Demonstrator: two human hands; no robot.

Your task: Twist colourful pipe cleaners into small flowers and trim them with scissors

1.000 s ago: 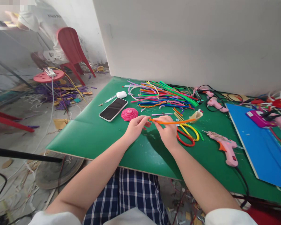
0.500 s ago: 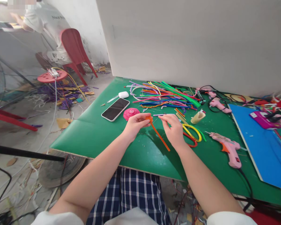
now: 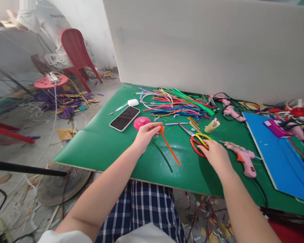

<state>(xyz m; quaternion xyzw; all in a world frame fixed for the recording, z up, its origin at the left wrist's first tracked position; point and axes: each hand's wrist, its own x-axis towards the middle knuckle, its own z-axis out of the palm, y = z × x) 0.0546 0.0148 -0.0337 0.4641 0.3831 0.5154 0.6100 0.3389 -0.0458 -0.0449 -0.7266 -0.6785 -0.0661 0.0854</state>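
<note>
Between its thumb and fingers, my left hand [image 3: 145, 137] pinches an orange pipe cleaner [image 3: 170, 148]. One end is bunched at the fingertips, and a straight tail slants down to the right above the table. My right hand [image 3: 215, 154] has its fingers on the handles of scissors [image 3: 191, 132], one loop red and one yellow, partly hidden by the hand. The blades point up and left. A coiled pink piece [image 3: 141, 123] lies just beyond my left hand. A short lilac stem [image 3: 176, 124] rests near the scissor tips.
A phone [image 3: 125, 118] lies at the left of the green table [image 3: 101, 145]. Colourful pipe cleaners [image 3: 177, 103] are heaped at the back. Rightward are a pink glue gun [image 3: 243, 157], a beige cup [image 3: 212, 126] and a blue board [image 3: 276, 152]. A person [image 3: 45, 30] sits at far left.
My right hand has moved right and down, from beside the orange pipe cleaner to the scissors, whose blades now show. My left hand still holds the orange pipe cleaner in nearly the same place.
</note>
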